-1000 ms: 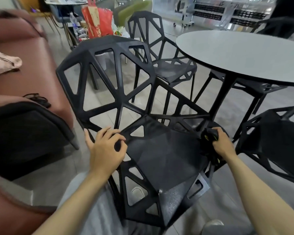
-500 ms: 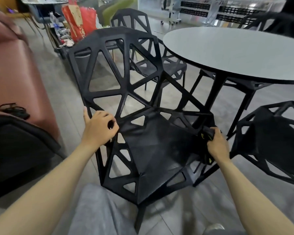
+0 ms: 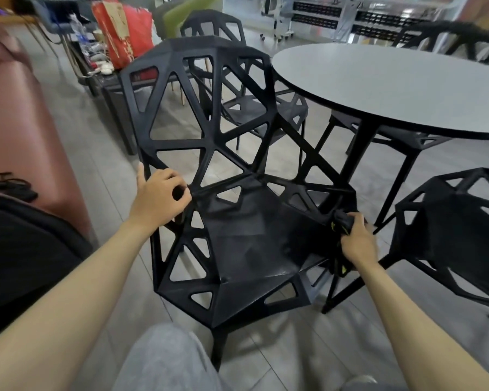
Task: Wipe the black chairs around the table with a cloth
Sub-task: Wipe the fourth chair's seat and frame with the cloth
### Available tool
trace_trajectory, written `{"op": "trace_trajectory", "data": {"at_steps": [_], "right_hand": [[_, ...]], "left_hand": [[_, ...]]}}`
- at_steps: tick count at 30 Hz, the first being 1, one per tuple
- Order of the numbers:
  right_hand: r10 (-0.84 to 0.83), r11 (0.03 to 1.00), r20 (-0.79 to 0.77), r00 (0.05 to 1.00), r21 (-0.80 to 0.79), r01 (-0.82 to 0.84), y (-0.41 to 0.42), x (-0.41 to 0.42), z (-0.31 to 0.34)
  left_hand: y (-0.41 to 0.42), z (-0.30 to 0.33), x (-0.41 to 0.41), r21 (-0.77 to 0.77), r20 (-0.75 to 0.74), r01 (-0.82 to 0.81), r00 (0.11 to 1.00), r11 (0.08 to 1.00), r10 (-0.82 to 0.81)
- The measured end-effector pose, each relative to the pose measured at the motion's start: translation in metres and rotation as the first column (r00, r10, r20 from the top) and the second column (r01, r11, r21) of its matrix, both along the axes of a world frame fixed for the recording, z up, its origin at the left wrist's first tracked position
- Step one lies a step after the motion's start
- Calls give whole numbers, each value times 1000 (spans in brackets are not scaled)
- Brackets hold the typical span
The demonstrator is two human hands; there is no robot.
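While gripped at both sides, near chair (image 3: 246, 249): centre frame, table (image 3: 393, 88) at 1 o'clock.
Left hand (image 3: 157, 201): curled round the frame strut, 9 o'clock.
Right hand (image 3: 357, 244): clutching black cloth (image 3: 340, 224), 3 o'clock seat edge.

The right hand (image 3: 357, 244) hides most of the cloth (image 3: 340, 224).

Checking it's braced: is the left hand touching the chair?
Touching. The head view shows the left hand with fingers curled around a strut of the chair.
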State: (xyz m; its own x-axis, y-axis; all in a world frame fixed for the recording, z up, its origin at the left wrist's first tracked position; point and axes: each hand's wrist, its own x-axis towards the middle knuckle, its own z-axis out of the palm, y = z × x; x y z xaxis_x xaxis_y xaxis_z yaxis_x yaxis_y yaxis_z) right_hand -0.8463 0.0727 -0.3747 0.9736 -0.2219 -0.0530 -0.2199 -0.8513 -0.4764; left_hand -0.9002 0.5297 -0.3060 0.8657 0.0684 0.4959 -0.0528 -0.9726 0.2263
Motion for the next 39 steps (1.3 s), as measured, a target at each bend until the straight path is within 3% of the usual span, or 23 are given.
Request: {"op": "trace_trajectory", "data": {"at_steps": [5,11,14,19,23,27,31,35,37,39], "right_hand": [[48,998,-8,999,-45,-48,10,-6,-5],[42,998,4,999,-57,-42,35,-32,-4],[11,997,-9,1000,-72,-12,50,-48,0],[12,999,63,998,-31,-10,71,-104,-2],[34,999,131,991,-20,-32,89,-157,-8],[56,998,154,987,13,-58,100,-193,-13],[111,977,282,953,-207,-52,96,-195,-10],[393,864,377,839,-465,-196,63,-159,-1],[472,813,341,813,-524,-253,52,-143,2],[459,825,336,823,-506,-254,48,-132,2]], "left_hand": [[19,-4,12,62,37,45,998,997,-47],[25,0,5,226,-26,283,958,932,-285],[-14,9,-16,127,-25,285,958,950,-284],[-94,3,-59,-73,-296,277,911,958,-286],[-144,-10,-83,-47,-493,258,834,965,-247],[-173,-19,-87,-36,-579,183,797,982,-169],[-185,-25,-82,75,-601,157,795,985,-81],[-174,-39,-80,80,-609,149,790,986,-70],[-167,-43,-74,54,-619,170,779,984,-101],[-161,-45,-64,15,-630,197,763,980,-144]]}}
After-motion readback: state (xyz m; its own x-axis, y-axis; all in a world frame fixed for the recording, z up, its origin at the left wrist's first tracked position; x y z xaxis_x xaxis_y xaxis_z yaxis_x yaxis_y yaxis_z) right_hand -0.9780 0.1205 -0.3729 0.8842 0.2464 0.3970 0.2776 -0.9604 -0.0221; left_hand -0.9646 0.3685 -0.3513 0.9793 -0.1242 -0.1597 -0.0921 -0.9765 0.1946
